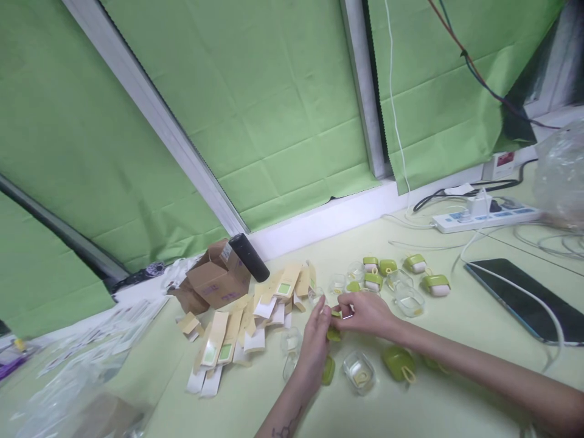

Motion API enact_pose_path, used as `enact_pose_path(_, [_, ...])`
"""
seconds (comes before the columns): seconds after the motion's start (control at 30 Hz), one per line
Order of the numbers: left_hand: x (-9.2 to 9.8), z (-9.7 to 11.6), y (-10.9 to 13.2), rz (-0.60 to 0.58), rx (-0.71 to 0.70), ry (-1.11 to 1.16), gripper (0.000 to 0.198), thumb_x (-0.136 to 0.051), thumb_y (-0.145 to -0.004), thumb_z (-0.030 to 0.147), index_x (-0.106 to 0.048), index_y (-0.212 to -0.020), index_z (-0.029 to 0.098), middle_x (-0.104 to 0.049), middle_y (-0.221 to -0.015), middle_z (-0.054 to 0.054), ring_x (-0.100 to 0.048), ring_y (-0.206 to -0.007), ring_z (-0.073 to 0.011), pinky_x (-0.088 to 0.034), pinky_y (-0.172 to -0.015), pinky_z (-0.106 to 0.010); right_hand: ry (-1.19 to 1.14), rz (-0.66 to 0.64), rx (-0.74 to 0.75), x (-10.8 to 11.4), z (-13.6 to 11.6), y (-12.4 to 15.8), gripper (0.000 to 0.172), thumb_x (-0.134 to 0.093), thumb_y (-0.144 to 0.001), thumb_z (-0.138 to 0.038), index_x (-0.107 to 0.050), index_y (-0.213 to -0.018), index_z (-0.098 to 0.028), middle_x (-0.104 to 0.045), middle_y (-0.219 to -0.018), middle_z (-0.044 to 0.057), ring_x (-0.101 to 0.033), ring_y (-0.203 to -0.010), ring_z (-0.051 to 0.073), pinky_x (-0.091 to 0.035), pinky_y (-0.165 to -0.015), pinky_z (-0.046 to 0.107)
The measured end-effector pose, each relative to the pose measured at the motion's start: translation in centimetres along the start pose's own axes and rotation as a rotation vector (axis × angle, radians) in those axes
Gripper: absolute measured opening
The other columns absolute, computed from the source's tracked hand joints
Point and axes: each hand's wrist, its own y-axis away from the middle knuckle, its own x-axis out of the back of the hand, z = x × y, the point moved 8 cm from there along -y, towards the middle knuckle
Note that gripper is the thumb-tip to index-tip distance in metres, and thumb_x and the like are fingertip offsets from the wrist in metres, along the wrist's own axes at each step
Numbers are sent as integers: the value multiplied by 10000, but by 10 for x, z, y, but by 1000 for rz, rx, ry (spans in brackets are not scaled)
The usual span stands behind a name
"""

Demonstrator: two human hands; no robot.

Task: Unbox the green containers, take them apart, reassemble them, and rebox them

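Note:
Both my hands meet over the pale green table. My left hand and my right hand pinch a small green piece between their fingertips; another green piece sits just under them. Around them lie small clear plastic cases, a green case with a yellow loop and several green and white cases farther back. A spread of tan and white paper packets lies left of my hands.
Small cardboard boxes and a black cylinder stand behind the packets. A white power strip with cables, a dark tablet and a clear plastic bag are at the right. Plastic bags lie at the left. Green curtains hang behind.

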Motion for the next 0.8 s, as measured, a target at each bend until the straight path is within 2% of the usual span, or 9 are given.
enact_pose_path(0.1, [12, 11, -9, 60, -141, -278, 544, -433, -834, 543, -434, -1270, 218, -593, -1134, -110, -601, -907, -200, -464, -791, -332, 35, -43, 53, 8, 2, 2, 316, -604, -718, -460, -502, -559, -206, -558, -534, -25, -496, -516, 130, -229, -468, 226])
enact_pose_path(0.2, [14, 14, -19, 48, -255, -430, 426, -559, -774, 476, -579, -1088, 190, -602, -1061, -100, -538, -1015, -232, -383, -917, -366, 59, -183, 170, 3, -5, 14, 374, -699, -606, -514, -505, -510, -210, -511, -463, -50, -461, -452, 114, -230, -464, 229])
enact_pose_path(0.3, [2, 16, -23, -3, -326, -516, 358, -667, -690, 394, -633, -998, 215, -582, -1055, -90, -414, -1146, -281, -241, -1026, -437, 115, -259, 210, -4, -8, 29, 428, -731, -525, -576, -509, -506, -211, -482, -437, -48, -441, -426, 121, -223, -459, 237])
enact_pose_path(0.37, [-14, 24, -20, -61, -390, -562, 314, -617, -732, 356, -621, -1027, 247, -538, -1132, -75, -340, -1195, -279, -178, -1051, -457, 156, -250, 191, 1, -5, 37, 437, -725, -518, -596, -519, -539, -211, -501, -470, -36, -447, -440, 131, -215, -455, 241])
enact_pose_path(0.47, [-51, 40, -9, -282, -465, -604, 227, -538, -756, 239, -648, -948, 284, -582, -1029, -41, -404, -1113, -255, -258, -1014, -421, 152, -254, 160, 19, 2, 51, 393, -697, -595, -559, -521, -564, -210, -543, -528, -29, -463, -471, 127, -223, -454, 237])
enact_pose_path(0.57, [-92, 44, 5, -614, -478, -694, 265, -575, -625, 123, -673, -798, 299, -608, -862, -29, -472, -976, -268, -348, -929, -406, 123, -271, 108, 41, 12, 66, 312, -652, -693, -455, -505, -572, -207, -554, -542, -38, -457, -486, 110, -234, -453, 225])
enact_pose_path(0.63, [-111, 38, 11, -780, -455, -758, 286, -577, -560, 86, -668, -731, 297, -592, -793, -27, -480, -910, -282, -365, -892, -435, 125, -278, 75, 49, 16, 74, 290, -644, -702, -408, -490, -567, -202, -552, -537, -41, -440, -477, 101, -224, -445, 223])
enact_pose_path(0.7, [-122, 30, 8, -858, -419, -772, 251, -596, -520, 84, -654, -651, 290, -573, -710, -20, -485, -848, -288, -385, -845, -453, 130, -293, 74, 46, 15, 80, 280, -648, -699, -394, -492, -567, -202, -560, -536, -43, -441, -471, 99, -211, -440, 225])
enact_pose_path(0.8, [-130, 18, -2, -895, -354, -701, 195, -693, -421, 115, -621, -498, 279, -561, -578, 2, -494, -725, -271, -426, -761, -447, 207, -268, 69, 29, 10, 82, 265, -675, -677, -418, -532, -588, -214, -608, -562, -37, -503, -496, 120, -203, -451, 234])
